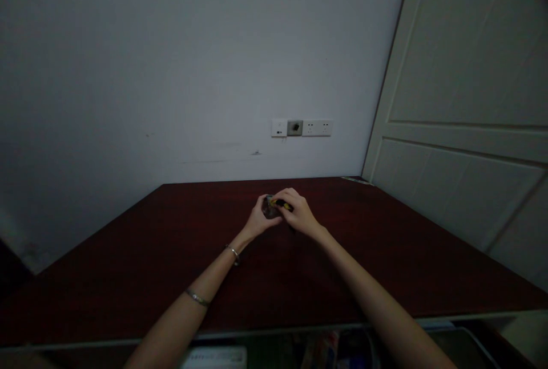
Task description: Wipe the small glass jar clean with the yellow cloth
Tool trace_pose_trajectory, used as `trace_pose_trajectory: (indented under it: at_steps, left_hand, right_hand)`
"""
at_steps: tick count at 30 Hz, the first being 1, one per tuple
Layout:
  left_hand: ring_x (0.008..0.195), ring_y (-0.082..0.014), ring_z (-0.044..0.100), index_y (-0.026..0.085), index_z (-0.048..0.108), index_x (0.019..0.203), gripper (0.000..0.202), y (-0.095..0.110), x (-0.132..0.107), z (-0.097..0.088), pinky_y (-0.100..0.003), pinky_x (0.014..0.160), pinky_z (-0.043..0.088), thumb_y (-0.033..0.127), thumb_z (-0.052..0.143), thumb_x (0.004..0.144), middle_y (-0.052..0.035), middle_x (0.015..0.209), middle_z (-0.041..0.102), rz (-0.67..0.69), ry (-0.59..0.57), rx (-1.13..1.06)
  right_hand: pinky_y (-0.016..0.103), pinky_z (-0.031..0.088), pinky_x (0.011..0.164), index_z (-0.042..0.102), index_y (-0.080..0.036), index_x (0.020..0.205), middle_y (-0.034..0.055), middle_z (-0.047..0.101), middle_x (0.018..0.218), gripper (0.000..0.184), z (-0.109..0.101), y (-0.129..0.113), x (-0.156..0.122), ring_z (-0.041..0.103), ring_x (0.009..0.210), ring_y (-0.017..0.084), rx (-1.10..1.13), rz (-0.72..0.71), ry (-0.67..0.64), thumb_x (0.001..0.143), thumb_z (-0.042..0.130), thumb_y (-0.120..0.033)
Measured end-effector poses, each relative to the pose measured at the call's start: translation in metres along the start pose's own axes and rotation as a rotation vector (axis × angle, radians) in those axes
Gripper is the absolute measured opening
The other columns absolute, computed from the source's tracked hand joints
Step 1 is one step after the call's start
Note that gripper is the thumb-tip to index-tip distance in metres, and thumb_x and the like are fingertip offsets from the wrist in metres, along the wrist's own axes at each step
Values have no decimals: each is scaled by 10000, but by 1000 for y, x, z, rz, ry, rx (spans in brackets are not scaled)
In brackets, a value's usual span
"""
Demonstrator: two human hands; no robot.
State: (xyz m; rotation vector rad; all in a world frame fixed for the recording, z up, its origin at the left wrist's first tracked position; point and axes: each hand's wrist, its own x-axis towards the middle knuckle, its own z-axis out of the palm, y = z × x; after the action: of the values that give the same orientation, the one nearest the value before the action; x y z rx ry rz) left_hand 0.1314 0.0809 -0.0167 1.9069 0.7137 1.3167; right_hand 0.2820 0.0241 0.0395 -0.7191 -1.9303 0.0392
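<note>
Over the middle of the dark red tabletop, my left hand curls around a small, clear, rounded object that looks like glass or plastic. My right hand is closed on a small black-and-yellow handled tool; its exact kind is too small and dark to make out. The tool's yellow end meets the upper part of the clear object. My fingers partly hide both things. A silver bangle and another band circle my left wrist and forearm.
Behind the table rises a pale wall with a row of sockets. On the right stands a white panelled door. Below the front edge, an open drawer space holds a white box and several dim items.
</note>
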Motion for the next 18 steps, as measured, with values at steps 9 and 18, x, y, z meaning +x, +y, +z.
trace_pose_trajectory:
  at_steps: [9, 18]
  left_hand:
    - [996, -222, 550, 163, 412, 1127, 665, -4, 2, 0, -384, 890, 424, 265, 759, 569, -88, 1064, 556, 32, 35, -40]
    - [962, -229, 555, 137, 434, 1083, 654, -10, 5, 0, -372, 844, 444, 207, 760, 520, -81, 1030, 560, 31, 45, -53]
  right_hand:
    - [322, 419, 808, 610, -190, 908, 52, 620, 914, 255, 6, 12, 34, 527, 893, 178, -118, -10, -160, 748, 494, -29]
    - [329, 409, 790, 607, -183, 939, 58, 607, 905, 320, 2, -4, 29, 498, 884, 190, -229, -133, -318, 694, 505, -5]
